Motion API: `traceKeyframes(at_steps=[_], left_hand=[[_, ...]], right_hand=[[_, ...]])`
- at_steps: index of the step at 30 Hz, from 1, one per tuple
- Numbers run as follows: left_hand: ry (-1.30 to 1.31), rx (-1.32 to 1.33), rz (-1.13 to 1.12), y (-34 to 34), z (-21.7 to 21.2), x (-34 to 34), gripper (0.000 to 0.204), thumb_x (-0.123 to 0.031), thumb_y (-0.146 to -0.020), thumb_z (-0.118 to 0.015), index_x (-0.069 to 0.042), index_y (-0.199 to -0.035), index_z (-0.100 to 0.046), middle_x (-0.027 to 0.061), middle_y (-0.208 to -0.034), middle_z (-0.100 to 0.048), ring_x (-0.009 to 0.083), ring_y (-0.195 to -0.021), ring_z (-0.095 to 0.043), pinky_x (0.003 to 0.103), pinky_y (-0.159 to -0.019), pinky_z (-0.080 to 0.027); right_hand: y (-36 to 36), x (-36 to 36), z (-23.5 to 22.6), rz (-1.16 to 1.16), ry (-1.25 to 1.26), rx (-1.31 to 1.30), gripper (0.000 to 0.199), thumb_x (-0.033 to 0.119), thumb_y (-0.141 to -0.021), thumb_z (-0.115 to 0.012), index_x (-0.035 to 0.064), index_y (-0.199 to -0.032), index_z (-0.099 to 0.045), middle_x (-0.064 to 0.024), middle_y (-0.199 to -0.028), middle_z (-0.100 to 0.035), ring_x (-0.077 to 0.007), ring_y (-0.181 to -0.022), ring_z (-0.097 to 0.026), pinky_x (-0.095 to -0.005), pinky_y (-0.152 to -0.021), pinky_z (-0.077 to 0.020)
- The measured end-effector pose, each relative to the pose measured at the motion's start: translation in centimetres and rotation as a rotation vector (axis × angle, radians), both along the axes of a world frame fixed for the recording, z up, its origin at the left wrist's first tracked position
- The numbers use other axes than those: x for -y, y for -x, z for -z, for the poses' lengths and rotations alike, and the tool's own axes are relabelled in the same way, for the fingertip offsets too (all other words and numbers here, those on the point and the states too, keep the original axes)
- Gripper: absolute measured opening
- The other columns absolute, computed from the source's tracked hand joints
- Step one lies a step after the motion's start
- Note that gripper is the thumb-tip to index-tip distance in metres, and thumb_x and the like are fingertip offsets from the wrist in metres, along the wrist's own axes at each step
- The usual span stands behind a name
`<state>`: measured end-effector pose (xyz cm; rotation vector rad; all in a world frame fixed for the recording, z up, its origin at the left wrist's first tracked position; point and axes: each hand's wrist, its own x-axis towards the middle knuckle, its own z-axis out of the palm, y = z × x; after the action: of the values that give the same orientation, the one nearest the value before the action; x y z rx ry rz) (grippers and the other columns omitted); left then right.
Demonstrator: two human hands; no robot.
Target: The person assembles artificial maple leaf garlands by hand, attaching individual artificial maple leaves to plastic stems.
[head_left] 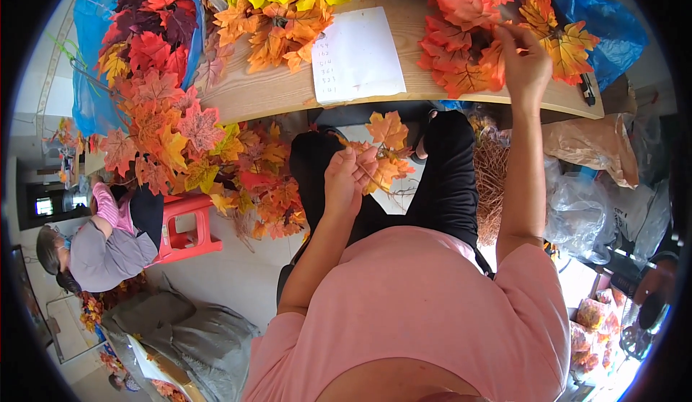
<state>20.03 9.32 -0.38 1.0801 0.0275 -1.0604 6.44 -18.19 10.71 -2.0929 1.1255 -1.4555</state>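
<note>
My left hand [349, 179] is closed around the thin stem of a small sprig of orange artificial maple leaves [389, 131], held above my lap between my knees. Out to the right, my right hand [528, 63] reaches over the table, its thumb and fingers bent together at the edge of a bunch of red-orange artificial maple leaves [465, 34]. A leaf appears pinched there, though the fingertips partly hide it. Yellow-orange leaves [566, 45] lie just right of that hand.
On the wooden table [270, 96] lie a handwritten sheet [360, 56], orange leaves [277, 38] and a black pen [587, 90]. A blue bag [86, 99] of leaves stands left. Brown stems [491, 193] and plastic bags [580, 215] sit right. A person [108, 251] sits left near a red stool [187, 229].
</note>
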Motion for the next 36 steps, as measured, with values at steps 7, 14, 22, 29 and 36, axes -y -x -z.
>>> traceKeyframes(at_steps=[7,14,22,29,36], left_hand=[[0.072,0.024,0.032,-0.7,-1.0,1.0,0.017,-0.027,-0.092,-0.048,-0.010,-0.096,-0.046,0.0152,-0.105,-0.061,0.0155,-0.077,-0.063,0.026,-0.068,-0.050],[0.060,0.051,-0.042,-1.7,-2.2,-0.1,0.016,-0.026,-0.090,-0.053,-0.010,-0.089,-0.051,0.0127,-0.101,-0.062,0.0143,-0.088,-0.058,0.023,-0.057,-0.047],[0.056,0.113,0.053,-0.2,-2.6,0.4,0.016,-0.022,-0.087,-0.057,-0.006,-0.090,-0.059,0.0095,-0.094,-0.063,0.0125,-0.078,-0.060,0.023,-0.056,-0.048],[-0.007,0.174,0.068,-0.1,-3.1,0.0,0.016,-0.021,-0.085,-0.060,-0.005,-0.090,-0.062,0.0064,-0.093,-0.064,0.0112,-0.078,-0.059,0.024,-0.057,-0.049],[-0.021,0.179,0.086,0.4,-3.3,-0.1,0.015,-0.019,-0.085,-0.060,-0.005,-0.090,-0.062,0.0059,-0.092,-0.064,0.0102,-0.076,-0.059,0.023,-0.057,-0.049]], right_hand=[[1.3,-4.7,-4.5,0.018,0.104,0.119,0.011,0.010,-0.080,-0.064,0.0027,-0.088,-0.065,0.0009,-0.075,-0.063,-0.0034,-0.068,-0.053,-0.0189,-0.064,-0.0421],[0.5,-13.9,-4.1,-0.524,0.000,-0.441,0.011,0.004,-0.066,-0.069,0.0053,-0.076,-0.063,-0.0050,-0.070,-0.057,-0.0190,-0.067,-0.053,-0.0290,-0.065,-0.0430],[-3.0,-17.3,6.9,-0.696,-0.306,-0.259,0.009,0.007,-0.068,-0.068,0.0035,-0.075,-0.064,-0.0071,-0.073,-0.059,-0.0230,-0.072,-0.057,-0.0323,-0.069,-0.0447],[-3.1,-17.8,7.7,-0.737,-1.035,-0.016,0.009,0.001,-0.076,-0.064,-0.0024,-0.085,-0.064,-0.0068,-0.075,-0.059,-0.0114,-0.064,-0.057,-0.0245,-0.059,-0.0457],[-2.7,-17.9,8.9,-0.788,-0.892,0.017,0.010,0.001,-0.078,-0.063,-0.0035,-0.087,-0.063,-0.0057,-0.077,-0.058,-0.0093,-0.061,-0.056,-0.0221,-0.055,-0.0448]])
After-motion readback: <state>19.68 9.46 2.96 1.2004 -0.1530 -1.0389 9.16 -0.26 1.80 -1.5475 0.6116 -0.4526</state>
